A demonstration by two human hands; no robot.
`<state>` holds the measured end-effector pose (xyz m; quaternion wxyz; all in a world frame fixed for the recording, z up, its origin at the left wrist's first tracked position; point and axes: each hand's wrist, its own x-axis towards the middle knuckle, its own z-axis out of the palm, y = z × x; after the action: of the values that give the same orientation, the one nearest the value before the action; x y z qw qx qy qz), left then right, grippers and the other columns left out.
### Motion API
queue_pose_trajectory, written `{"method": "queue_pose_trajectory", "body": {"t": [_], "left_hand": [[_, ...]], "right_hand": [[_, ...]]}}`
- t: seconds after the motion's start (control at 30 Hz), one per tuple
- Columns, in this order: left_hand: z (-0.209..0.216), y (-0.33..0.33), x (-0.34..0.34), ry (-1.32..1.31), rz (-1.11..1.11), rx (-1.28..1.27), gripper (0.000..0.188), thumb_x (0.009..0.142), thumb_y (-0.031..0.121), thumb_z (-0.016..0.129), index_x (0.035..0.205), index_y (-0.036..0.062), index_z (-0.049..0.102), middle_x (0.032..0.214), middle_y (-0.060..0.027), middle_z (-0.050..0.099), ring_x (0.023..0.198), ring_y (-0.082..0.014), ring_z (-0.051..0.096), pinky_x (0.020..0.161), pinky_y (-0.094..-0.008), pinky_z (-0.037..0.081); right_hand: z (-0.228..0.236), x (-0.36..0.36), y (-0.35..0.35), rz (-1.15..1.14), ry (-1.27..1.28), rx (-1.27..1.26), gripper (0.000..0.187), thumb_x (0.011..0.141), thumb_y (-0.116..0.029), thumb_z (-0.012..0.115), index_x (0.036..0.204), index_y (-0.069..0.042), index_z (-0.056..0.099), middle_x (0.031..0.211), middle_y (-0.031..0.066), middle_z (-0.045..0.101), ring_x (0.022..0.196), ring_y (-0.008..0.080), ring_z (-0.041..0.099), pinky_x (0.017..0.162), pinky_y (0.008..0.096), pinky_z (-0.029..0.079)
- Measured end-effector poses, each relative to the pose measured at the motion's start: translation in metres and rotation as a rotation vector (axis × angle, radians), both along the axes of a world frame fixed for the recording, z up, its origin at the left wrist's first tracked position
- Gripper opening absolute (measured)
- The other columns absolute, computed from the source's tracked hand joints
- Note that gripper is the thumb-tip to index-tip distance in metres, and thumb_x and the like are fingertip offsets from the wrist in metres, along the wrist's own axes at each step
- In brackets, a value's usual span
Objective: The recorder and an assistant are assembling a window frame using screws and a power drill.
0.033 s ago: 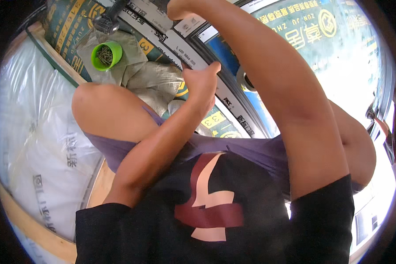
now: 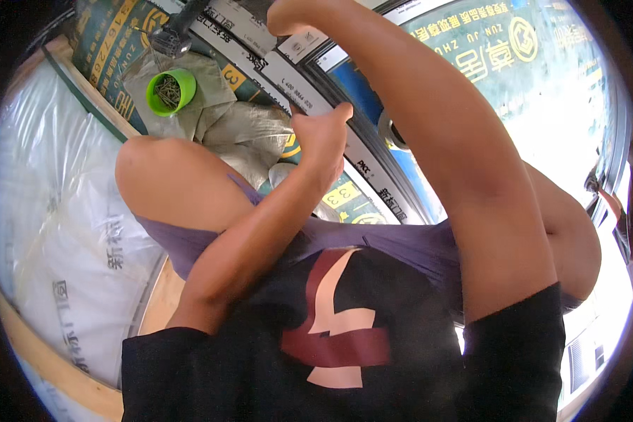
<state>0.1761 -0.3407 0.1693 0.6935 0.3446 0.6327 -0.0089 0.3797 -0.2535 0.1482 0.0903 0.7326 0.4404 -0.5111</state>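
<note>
My left hand [image 2: 323, 137] bends over the edge of a long dark frame bar [image 2: 366, 158] with a white printed film strip on it. The thumb lies across the bar; the index finger bends down at its other side, and the remaining fingers are hidden. At the top edge my right hand [image 2: 292, 17] is near the joint of the frame, its fingers out of sight. Left of the hands, a bright green cup [image 2: 171, 92] full of screws stands on grey sheeting [image 2: 243, 130]. A black power tool [image 2: 171, 41] lies beyond the cup, partly cut off.
Green and yellow printed covering [image 2: 116, 60] lies under the frame. A round metallic ring [image 2: 392, 130] sits beside the bar, partly behind my right forearm. Plastic-wrapped panels [image 2: 70, 211] with a wooden edge [image 2: 56, 366] stand at the left. Brightly lit printed film [image 2: 492, 53] covers the far right.
</note>
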Motion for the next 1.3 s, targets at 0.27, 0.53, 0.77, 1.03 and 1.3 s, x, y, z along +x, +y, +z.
{"method": "queue_pose_trajectory", "body": {"t": [0.27,0.53,0.77,1.03,1.3], "left_hand": [[-0.019,0.006,-0.01,-0.053,0.007,0.04,0.064,0.079,-0.01,0.074,0.136,-0.0003,0.046,0.114,-0.0111,0.066,0.097,-0.0233,0.067,0.085,-0.037,0.054],[-0.01,-0.004,-0.011,0.064,-0.02,0.064,0.046,0.078,-0.006,0.075,0.121,-0.0084,0.058,0.113,-0.014,0.066,0.098,-0.0269,0.065,0.084,-0.0437,0.053],[-0.025,-0.002,-0.011,-0.003,0.009,0.114,0.03,0.077,-0.003,0.078,0.104,-0.005,0.066,0.099,-0.0094,0.069,0.086,-0.0231,0.065,0.078,-0.0409,0.053],[-0.032,-0.009,-0.008,-0.086,0.049,0.308,0.062,0.072,-0.005,0.078,0.129,-0.0021,0.054,0.112,-0.0139,0.064,0.099,-0.0271,0.063,0.087,-0.041,0.053],[-0.029,-0.015,-0.006,0.113,-0.136,0.409,0.105,0.067,0.004,0.082,0.158,0.0016,0.03,0.14,-0.027,0.044,0.131,-0.0457,0.045,0.117,-0.0508,0.038]], "right_hand": [[0.006,-0.01,0.005,-0.075,-0.023,0.025,0.036,0.091,-0.021,0.054,0.117,-0.013,0.078,0.115,0.0085,0.078,0.108,0.0282,0.074,0.088,0.0438,0.056],[-0.01,-0.005,0.001,-0.076,0.026,-0.059,0.031,0.094,-0.026,0.054,0.11,-0.016,0.079,0.115,0.0045,0.078,0.104,0.0242,0.074,0.086,0.0401,0.055],[0.008,-0.006,0.003,-0.102,0.044,-0.018,0.035,0.094,-0.025,0.053,0.112,-0.01,0.079,0.114,0.0096,0.077,0.103,0.0287,0.074,0.086,0.0444,0.056],[-0.028,-0.022,-0.036,0.027,-0.309,0.701,0.03,0.087,-0.025,0.056,0.08,-0.003,0.075,0.091,0.0217,0.075,0.086,0.0449,0.073,0.078,0.0547,0.059],[0.042,-0.068,-0.071,0.094,-0.463,0.811,0.074,0.075,-0.074,0.076,0.097,-0.004,0.063,0.102,0.0129,0.059,0.108,0.0338,0.057,0.107,0.0523,0.036]]}}
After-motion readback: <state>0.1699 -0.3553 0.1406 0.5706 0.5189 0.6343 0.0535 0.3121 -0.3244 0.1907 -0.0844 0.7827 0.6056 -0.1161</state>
